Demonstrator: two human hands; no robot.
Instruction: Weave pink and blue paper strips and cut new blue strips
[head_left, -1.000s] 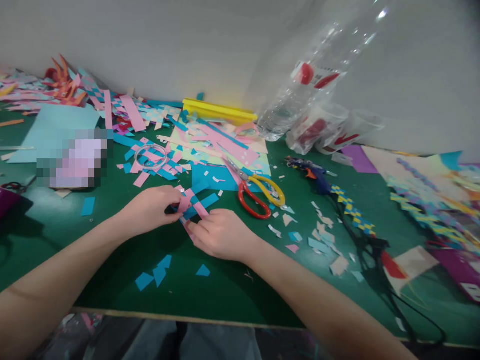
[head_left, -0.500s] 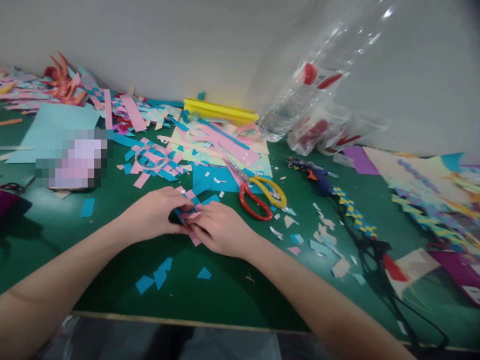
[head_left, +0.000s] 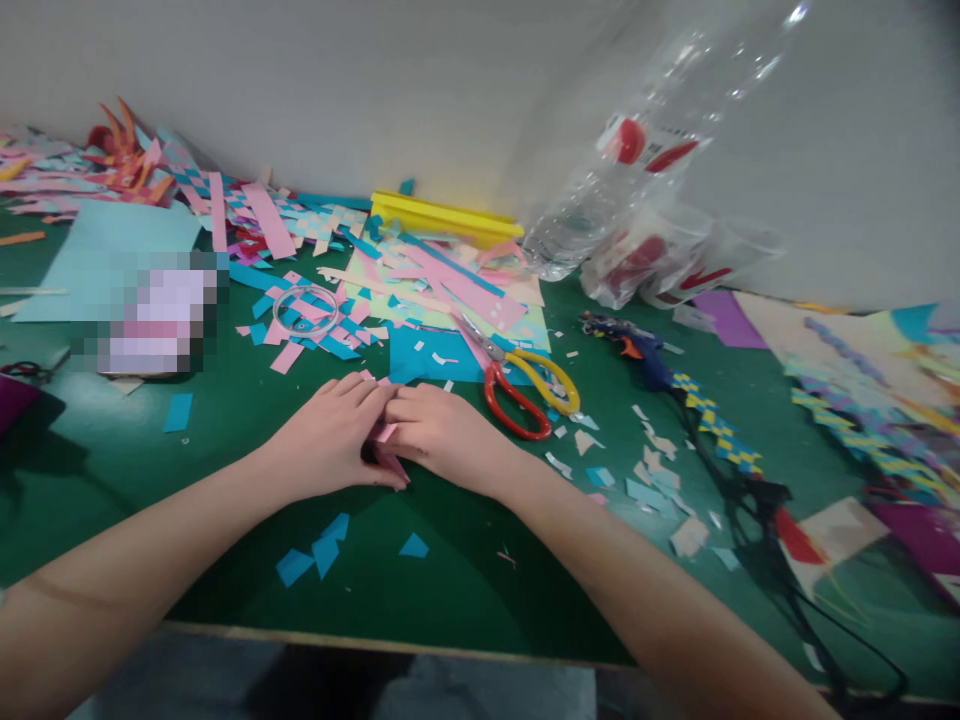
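head view: both hands [head_left: 382, 435] meet, fingers curled over pink paper [head_left: 390, 461].

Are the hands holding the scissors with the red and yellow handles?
No, the scissors lie on the table, while both hands meet around a pink paper piece.
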